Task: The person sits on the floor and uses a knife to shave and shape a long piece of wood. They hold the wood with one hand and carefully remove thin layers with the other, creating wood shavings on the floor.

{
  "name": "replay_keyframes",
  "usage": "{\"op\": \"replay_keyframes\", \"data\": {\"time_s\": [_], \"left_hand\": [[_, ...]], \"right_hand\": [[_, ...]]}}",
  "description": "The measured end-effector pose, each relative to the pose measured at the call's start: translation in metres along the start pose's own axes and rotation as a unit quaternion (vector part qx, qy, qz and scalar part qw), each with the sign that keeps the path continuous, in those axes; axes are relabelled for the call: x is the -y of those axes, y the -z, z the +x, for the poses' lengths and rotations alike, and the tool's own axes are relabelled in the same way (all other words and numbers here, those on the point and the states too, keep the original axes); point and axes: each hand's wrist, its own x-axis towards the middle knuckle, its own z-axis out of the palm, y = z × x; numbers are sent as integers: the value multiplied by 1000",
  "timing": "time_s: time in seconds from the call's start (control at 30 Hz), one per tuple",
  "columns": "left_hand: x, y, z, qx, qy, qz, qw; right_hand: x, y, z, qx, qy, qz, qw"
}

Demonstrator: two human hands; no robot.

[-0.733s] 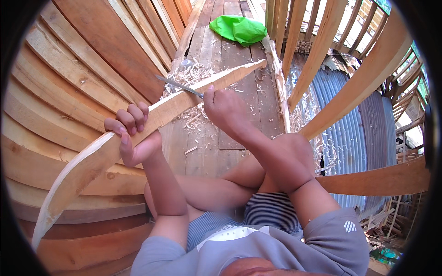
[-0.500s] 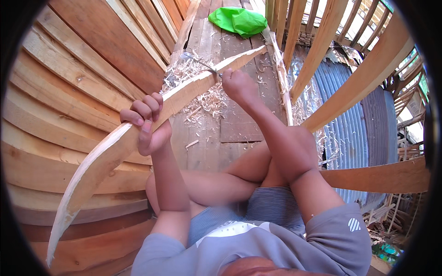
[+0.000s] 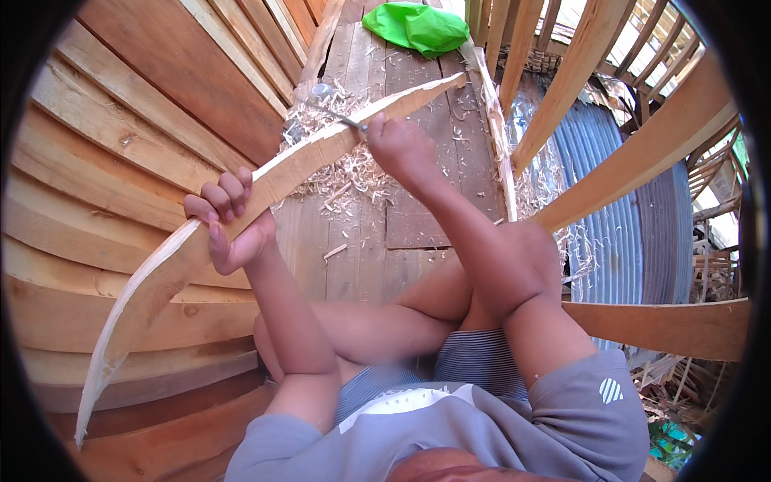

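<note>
Head view: the left hand (image 3: 231, 218) wraps its fingers around a curved wooden plank (image 3: 301, 167), apparently to steady it aslant above wood shavings (image 3: 353, 178) on the floorboards (image 3: 341, 277), while the right hand (image 3: 401, 149) grips a thin-bladed knife (image 3: 347, 121) crossing the plank's upper edge.

Wooden plank (image 3: 299, 166): long, pale brown, looks curved, tapered ends, whitish rough upper edge. Slanted, gripped around mid-length by left hand (image 3: 237, 221); far end past right hand (image 3: 405, 153), near end down-left of left hand. Knife (image 3: 350, 122): thin grey blade, extends left from right hand, across plank's upper edge.
</note>
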Motion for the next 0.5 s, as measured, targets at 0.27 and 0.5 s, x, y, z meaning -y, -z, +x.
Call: {"op": "replay_keyframes", "data": {"time_s": [0.27,0.5], "left_hand": [[4,12,-5,59,-3,13,998],[9,7,-1,51,-1,-12,999]], "right_hand": [[31,3,-17,36,82,-57,994],[-32,10,26,-57,39,-65,995]]}}
